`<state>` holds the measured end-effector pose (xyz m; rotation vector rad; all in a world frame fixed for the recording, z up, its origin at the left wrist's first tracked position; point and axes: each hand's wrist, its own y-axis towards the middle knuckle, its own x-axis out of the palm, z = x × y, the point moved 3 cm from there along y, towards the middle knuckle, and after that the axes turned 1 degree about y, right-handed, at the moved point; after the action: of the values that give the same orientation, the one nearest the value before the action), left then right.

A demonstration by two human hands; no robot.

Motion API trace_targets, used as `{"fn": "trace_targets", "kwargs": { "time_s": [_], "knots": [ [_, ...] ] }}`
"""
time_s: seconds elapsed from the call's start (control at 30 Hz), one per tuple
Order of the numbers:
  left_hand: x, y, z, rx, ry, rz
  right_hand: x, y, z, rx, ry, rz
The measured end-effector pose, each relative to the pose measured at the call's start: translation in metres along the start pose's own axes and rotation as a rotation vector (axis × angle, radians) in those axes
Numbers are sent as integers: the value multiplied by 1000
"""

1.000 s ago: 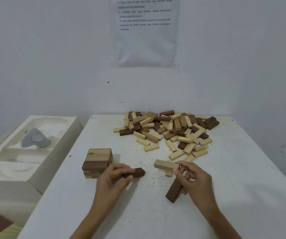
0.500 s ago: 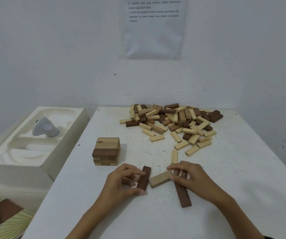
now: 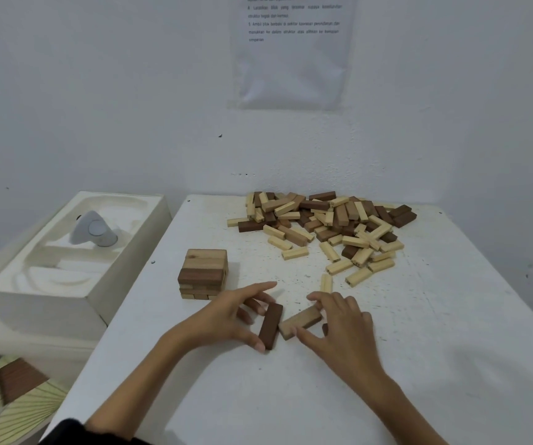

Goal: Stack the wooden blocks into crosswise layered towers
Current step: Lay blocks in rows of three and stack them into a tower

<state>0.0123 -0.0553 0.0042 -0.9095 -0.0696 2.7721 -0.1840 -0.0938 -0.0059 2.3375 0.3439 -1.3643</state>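
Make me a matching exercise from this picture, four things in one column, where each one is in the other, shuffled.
1. dark block
2. tan block
3. small tower
4. loose pile

a. far side of the table
b. pinched by the right hand
c. standing just beyond the left hand
d. gripped by the left hand

Pairs: 1-d, 2-b, 3-c, 4-a

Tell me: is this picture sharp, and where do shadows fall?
Head view: soft even light; tower casts a faint shadow rightward; left hand on the dark block and right hand on the light block look slightly blurred.
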Motion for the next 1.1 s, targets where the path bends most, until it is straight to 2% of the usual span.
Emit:
{"fn": "trace_targets", "kwargs": {
  "time_s": [0.13,0.33,0.47,0.6,0.67,0.87,1.1],
  "knots": [
    [5,0,0,21,37,32,-1,11,13,-26,349,-122],
    [16,2,3,63,150,17,1,16,15,-126,471,-269],
    [20,1,-1,80,191,21,-12,15,16,-153,487,-337],
    [23,3,-3,71,212,27,-32,7,40,-126,267,-607],
    [25,5,-1,86,249,29,-36,1,50,-140,178,-676],
    [27,8,5,105,267,49,-25,3,53,-160,200,-513],
    [29,7,7,118,281,60,-14,2,41,-158,229,-430]
  ]
}}
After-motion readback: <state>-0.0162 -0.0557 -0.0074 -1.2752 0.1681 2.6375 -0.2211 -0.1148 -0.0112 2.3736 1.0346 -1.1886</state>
